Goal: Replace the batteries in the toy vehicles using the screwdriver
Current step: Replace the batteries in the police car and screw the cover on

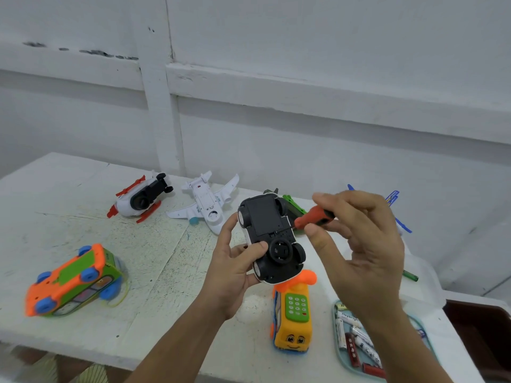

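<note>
My left hand (235, 261) grips a black toy car (269, 236) held upside down above the table, its black underside and battery cover facing me. My right hand (356, 244) pinches a screwdriver (313, 217) with a red and black handle between thumb and fingertips. The screwdriver's tip points at the small screw near the middle of the car's underside. A tray (427, 340) with several loose batteries (359, 341) lies at the table's front right, partly hidden by my right forearm.
On the white table (154, 272) lie an orange-green toy bus (74, 283), a white-red helicopter (141, 197), a white toy plane (207, 203) and a yellow phone-shaped toy bus (294, 316). A green toy (294, 207) and a blue one (394, 197) sit behind my hands. A white wall stands behind.
</note>
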`<action>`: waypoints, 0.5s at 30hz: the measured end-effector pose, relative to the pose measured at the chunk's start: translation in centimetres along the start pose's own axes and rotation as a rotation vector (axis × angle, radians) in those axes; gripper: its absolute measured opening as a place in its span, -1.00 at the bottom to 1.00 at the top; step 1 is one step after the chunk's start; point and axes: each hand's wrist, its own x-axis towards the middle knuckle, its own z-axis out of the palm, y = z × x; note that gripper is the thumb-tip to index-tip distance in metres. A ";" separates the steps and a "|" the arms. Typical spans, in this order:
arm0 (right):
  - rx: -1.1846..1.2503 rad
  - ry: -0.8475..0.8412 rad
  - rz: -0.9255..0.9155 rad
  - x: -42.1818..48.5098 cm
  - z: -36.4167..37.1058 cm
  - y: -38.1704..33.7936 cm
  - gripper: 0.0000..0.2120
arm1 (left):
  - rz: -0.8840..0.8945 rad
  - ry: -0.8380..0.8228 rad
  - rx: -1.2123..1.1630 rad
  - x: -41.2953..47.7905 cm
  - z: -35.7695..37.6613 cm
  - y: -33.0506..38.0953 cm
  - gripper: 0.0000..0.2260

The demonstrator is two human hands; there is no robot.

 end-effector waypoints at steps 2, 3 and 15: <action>-0.041 0.024 -0.033 0.0 0.0 -0.2 -0.69 | 0.005 -0.004 0.001 0.0 0.0 -0.1 -0.45; -0.080 0.039 -0.051 0.0 0.1 -0.4 -0.71 | 0.011 -0.012 0.008 0.0 0.1 -0.1 -0.45; -0.096 -0.019 -0.021 0.1 0.0 0.2 -0.68 | 0.013 0.040 -0.037 0.6 -0.2 0.2 -0.45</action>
